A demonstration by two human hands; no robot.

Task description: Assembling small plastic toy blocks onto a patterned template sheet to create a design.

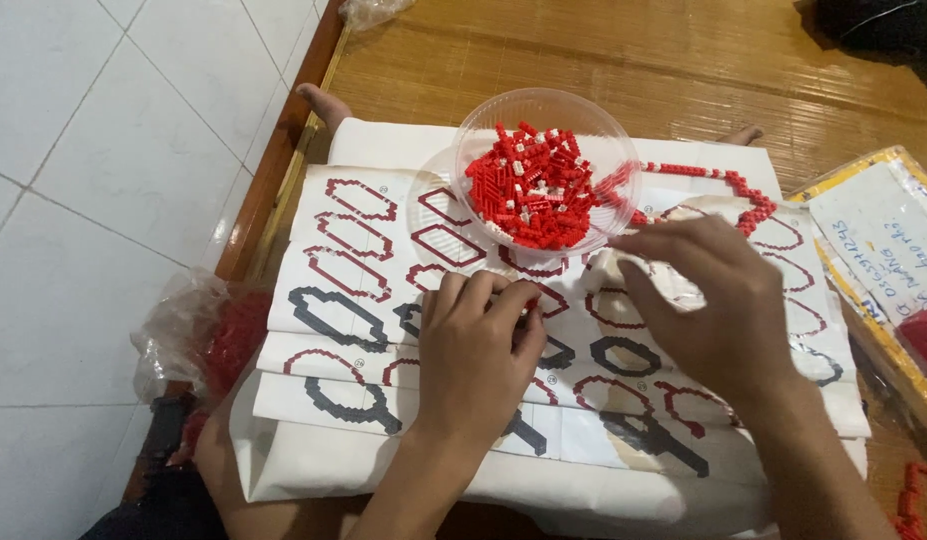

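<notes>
A clear plastic bowl (pixel 483 125) full of small red and white bricks (pixel 531 185) stands on a folded white instruction sheet (pixel 323 300) printed with red and black outline shapes. My left hand (pixel 478 355) rests on the sheet just below the bowl, fingertips pinched on a small red brick piece (pixel 531 300). My right hand (pixel 708 300) hovers to the right of the bowl, fingers curled down over the sheet; whether it holds anything is hidden. A chain of assembled red bricks (pixel 728 185) lies on the sheet beyond my right hand.
A clear bag of red bricks (pixel 198 335) sits at the left by the white tiled floor (pixel 93 200). A yellow-edged packet with a paper sheet (pixel 883 240) lies at right on the bamboo mat (pixel 623 55). Another plastic bag (pixel 368 10) is at the top.
</notes>
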